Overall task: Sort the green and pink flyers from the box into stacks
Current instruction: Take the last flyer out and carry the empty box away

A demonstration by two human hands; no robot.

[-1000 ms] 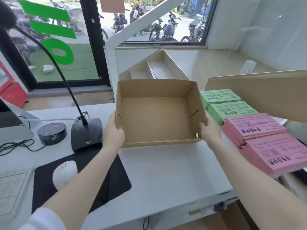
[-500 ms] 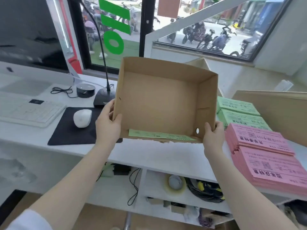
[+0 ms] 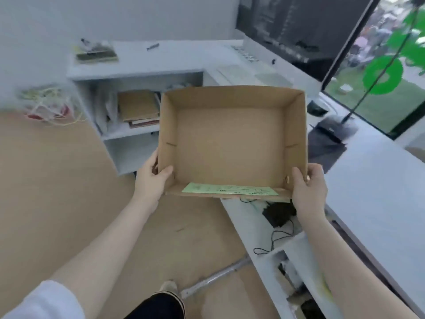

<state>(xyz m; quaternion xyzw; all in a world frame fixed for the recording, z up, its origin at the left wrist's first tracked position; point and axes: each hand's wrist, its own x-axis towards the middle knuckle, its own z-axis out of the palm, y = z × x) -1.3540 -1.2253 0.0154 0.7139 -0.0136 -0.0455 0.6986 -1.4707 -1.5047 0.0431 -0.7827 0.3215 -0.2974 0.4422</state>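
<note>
Fingers of both hands curl over the near corners of a cardboard box (image 3: 230,143), holding it in the air.

Left hand (image 3: 153,178) grips the left wall, right hand (image 3: 308,183) the right; one green flyer (image 3: 230,189) lies against the box's near wall, its dark print too blurred to read.

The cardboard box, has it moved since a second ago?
Yes. The cardboard box, held by the left hand and right hand, has been lifted off the white desk and out over the floor.
</note>
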